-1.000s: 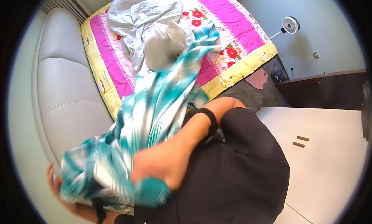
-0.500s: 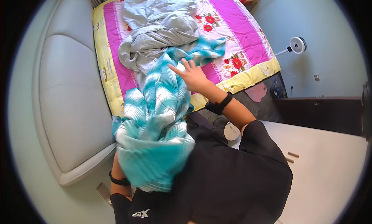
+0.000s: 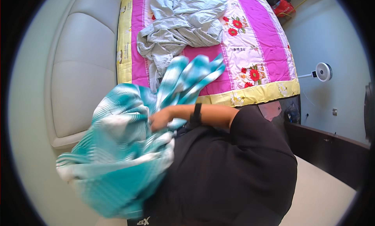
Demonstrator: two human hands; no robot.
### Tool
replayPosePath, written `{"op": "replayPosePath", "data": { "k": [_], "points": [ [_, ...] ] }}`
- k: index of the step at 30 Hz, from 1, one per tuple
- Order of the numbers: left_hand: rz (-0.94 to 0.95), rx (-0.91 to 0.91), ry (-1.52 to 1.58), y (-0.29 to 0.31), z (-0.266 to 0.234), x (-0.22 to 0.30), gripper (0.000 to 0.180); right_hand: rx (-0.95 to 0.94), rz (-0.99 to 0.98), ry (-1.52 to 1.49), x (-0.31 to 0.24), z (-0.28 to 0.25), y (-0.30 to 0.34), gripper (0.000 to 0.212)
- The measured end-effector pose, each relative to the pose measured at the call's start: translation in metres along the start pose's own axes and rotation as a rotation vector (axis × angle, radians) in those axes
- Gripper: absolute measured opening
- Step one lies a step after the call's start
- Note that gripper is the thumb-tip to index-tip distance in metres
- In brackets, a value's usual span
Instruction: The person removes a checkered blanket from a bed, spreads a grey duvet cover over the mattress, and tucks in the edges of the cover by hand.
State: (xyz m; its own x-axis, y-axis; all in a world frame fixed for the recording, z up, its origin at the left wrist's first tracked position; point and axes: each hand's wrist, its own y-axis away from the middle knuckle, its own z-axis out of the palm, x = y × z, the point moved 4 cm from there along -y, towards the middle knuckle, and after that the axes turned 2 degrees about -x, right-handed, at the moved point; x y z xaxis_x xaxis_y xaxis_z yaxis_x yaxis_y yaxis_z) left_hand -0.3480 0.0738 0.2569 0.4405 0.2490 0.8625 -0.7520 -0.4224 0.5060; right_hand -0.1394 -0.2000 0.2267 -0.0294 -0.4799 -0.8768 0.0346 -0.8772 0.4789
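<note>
A large teal-and-white plaid cloth (image 3: 117, 187) hangs bunched in front of my body, blurred by motion. Its far end reaches up over the near edge of the bed. My right hand (image 3: 160, 119) is closed on the middle of the cloth, with a black band around that wrist. The cloth covers my left hand and forearm, so the fingers there are hidden. Beyond the plaid cloth, a crumpled light grey cloth (image 3: 183, 32) lies on the bed.
The bed has a quilt (image 3: 269, 42) with magenta stripes, red flowers and a yellow border. A padded grey headboard (image 3: 84, 81) stands on the left. At right are a white fan (image 3: 323, 72), a dark low panel (image 3: 328, 148) and a pale surface (image 3: 316, 187).
My right hand has moved down and left from above the cloth and closed on it. The plaid cloth has been drawn off the bed toward me and spread out to the left.
</note>
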Motion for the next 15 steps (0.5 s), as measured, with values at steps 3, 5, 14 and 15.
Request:
{"op": "replayPosePath", "data": {
  "k": [3,5,14,15],
  "points": [
    [0.027,0.008,0.079,0.009,0.044,-0.006,0.033,-0.157,-0.438,-0.134,-0.016,0.035,0.019,0.029],
    [0.056,0.023,0.169,0.02,0.077,-0.024,0.032,-0.27,-0.538,-0.108,-0.04,0.033,0.048,0.028],
    [0.142,-0.092,0.559,0.003,0.275,-0.098,0.031,0.28,-0.658,-0.019,0.014,-0.008,0.126,0.075],
    [0.105,-0.11,0.577,0.0,0.281,-0.105,0.032,0.365,-0.646,0.174,0.026,-0.007,0.126,0.093]
  ]
}}
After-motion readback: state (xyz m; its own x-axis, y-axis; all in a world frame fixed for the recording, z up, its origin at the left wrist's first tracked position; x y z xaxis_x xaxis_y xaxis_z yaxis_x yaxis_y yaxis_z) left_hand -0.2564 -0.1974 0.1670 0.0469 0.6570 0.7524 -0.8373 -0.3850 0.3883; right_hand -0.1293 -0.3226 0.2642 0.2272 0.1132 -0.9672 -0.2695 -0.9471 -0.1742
